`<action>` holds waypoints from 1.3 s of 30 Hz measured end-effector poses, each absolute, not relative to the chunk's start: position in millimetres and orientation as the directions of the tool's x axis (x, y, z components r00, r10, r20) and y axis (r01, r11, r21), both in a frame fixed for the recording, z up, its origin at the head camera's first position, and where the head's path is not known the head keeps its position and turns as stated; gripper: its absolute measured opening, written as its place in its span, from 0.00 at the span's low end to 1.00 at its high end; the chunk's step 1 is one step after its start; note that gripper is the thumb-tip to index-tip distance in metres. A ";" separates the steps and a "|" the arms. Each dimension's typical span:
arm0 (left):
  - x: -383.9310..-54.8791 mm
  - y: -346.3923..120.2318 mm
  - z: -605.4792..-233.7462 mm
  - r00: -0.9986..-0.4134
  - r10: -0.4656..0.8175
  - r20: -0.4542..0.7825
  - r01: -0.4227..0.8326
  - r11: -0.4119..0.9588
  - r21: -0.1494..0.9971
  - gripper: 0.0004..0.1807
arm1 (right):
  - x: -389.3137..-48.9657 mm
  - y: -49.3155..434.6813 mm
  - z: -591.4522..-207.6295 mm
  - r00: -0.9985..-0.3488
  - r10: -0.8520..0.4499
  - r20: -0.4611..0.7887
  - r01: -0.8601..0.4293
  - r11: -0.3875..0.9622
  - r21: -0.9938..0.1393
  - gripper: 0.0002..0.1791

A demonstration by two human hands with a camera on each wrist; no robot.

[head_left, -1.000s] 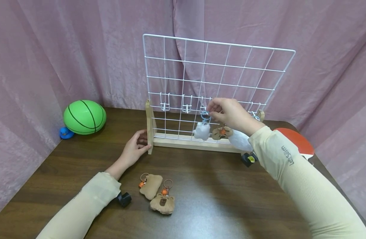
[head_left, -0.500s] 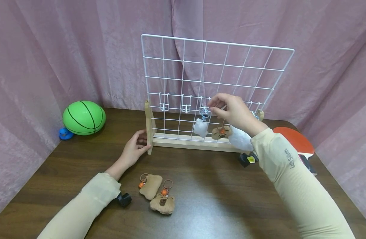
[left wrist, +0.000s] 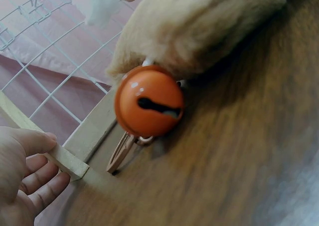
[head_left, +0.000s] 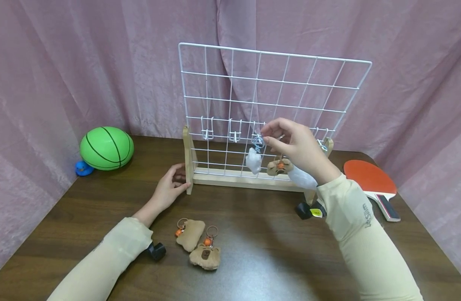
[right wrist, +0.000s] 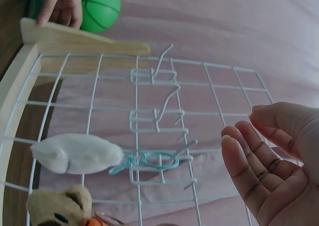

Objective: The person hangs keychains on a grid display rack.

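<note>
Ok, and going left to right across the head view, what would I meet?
Blue duck, green ball, left hand, plain-side-up brown keychain, face-up brown keychain, hanging white plush, right hand, red paddle.

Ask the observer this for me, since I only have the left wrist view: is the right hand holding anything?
Observer: No. In the right wrist view, the right hand holds nothing and is clear of the wire rack's hooks.
Operator: I can see a white plush up at the top. What is it hanging by?
Observer: By a blue ring looped over one of the hooks, as the right wrist view shows.
Operator: And is anything lying at the table's right side?
Observer: Yes, the head view shows a red paddle there, beyond the person's right arm.
</note>
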State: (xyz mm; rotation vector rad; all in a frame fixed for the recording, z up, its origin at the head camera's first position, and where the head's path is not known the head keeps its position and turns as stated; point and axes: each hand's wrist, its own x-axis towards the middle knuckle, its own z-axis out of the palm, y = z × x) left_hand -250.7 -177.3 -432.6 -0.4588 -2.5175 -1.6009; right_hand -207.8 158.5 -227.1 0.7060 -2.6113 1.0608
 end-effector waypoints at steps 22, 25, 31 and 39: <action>-250.4 -177.1 -433.5 -0.946 0.186 0.267 0.321 0.399 0.859 0.33 | -176.6 135.7 -270.2 -0.774 -0.447 0.447 -0.627 0.451 -0.635 0.09; -251.7 -177.8 -434.1 -0.942 0.190 0.278 0.333 0.402 0.853 0.33 | -174.9 133.8 -276.5 -0.767 -0.457 0.450 -0.636 0.447 -0.629 0.09; -252.5 -178.6 -435.3 -0.940 0.187 0.286 0.339 0.398 0.852 0.33 | -172.1 129.7 -288.1 -0.775 -0.491 0.397 -0.617 0.453 -0.644 0.09; -252.2 -178.1 -434.8 -0.941 0.184 0.285 0.335 0.385 0.860 0.33 | -171.3 121.2 -309.2 -0.777 -0.535 0.333 -0.591 0.435 -0.679 0.09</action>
